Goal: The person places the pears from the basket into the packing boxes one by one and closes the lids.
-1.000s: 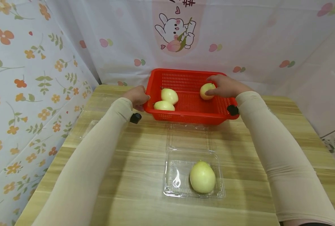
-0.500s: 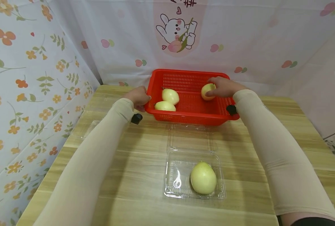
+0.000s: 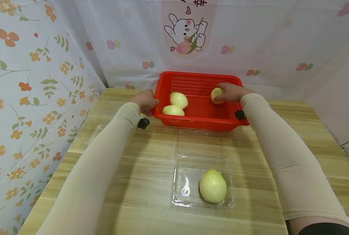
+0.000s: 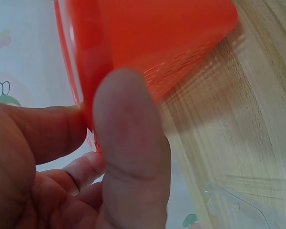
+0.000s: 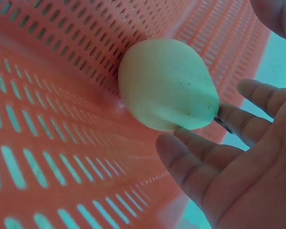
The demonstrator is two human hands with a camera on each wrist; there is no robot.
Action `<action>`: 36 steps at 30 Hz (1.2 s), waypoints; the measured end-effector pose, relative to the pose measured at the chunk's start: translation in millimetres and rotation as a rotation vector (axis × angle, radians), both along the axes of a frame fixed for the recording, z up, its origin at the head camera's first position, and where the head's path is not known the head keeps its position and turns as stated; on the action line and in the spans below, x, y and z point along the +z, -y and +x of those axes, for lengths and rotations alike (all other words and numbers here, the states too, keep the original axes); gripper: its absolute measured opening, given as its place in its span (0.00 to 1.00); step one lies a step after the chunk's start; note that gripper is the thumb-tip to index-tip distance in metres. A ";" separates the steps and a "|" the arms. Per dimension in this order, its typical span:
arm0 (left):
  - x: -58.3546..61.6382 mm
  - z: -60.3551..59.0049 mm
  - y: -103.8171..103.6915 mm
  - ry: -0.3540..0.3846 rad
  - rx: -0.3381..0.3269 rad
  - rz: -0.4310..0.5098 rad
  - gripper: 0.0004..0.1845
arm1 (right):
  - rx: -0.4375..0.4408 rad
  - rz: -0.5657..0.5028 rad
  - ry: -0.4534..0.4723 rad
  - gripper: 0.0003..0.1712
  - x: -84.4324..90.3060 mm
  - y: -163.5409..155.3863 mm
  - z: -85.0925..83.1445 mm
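My left hand (image 3: pixel 145 100) grips the left rim of a red plastic basket (image 3: pixel 201 124), thumb and fingers on either side of the rim (image 4: pixel 93 62) in the left wrist view. My right hand (image 3: pixel 232 92) is inside the basket at its right end, around a pale yellow pear (image 3: pixel 214 99). In the right wrist view its extended fingertips are right at the pear (image 5: pixel 164 83), near the dark stem, while the thumb (image 5: pixel 276 16) stands apart. Two more pears, an upper one (image 3: pixel 179 100) and a lower one (image 3: pixel 173 111), lie at the basket's left end.
A clear plastic clamshell box (image 3: pixel 178 199) lies lid-open before the basket, with one pear (image 3: pixel 213 186) in its right half. More clear plastic (image 3: pixel 95 132) lies at the table's left, partly behind my left sleeve. A printed cloth (image 3: pixel 127 42) hangs behind the wooden table (image 3: pixel 145 195).
My right hand has shifted slightly left and lower over the pear in the basket, and that pear has turned, its hollow now showing. My left hand keeps its grip on the rim.
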State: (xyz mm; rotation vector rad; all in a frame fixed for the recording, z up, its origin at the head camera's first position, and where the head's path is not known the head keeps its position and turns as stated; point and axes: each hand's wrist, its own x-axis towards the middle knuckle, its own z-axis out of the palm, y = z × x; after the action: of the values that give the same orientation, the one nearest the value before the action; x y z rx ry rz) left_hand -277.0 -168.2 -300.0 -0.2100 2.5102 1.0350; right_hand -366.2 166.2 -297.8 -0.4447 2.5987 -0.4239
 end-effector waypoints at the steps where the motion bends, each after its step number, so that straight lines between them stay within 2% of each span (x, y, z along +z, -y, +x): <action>1: -0.2 0.2 0.1 0.000 -0.001 -0.002 0.12 | 0.004 0.002 -0.002 0.46 -0.4 0.8 0.0; 6: 0.2 1.1 0.7 -0.002 0.001 -0.011 0.12 | 0.031 0.019 -0.013 0.45 -3.6 3.2 -2.2; 13: 3.8 1.9 -0.5 0.005 0.002 0.002 0.12 | 0.025 0.041 -0.011 0.45 -7.4 4.2 -7.4; 22: 3.1 2.3 -0.4 0.008 0.000 0.001 0.13 | 0.018 0.146 -0.011 0.48 -14.0 7.7 -14.3; 36: 5.3 5.3 -2.2 0.005 0.005 0.008 0.15 | 0.021 0.217 -0.048 0.48 -22.4 10.8 -20.2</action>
State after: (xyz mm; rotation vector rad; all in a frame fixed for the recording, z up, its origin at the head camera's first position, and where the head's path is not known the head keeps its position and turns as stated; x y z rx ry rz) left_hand -271.8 -166.0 -294.8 -0.2167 2.5015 1.0451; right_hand -386.5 155.4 -320.2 -0.4110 2.6462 -0.1222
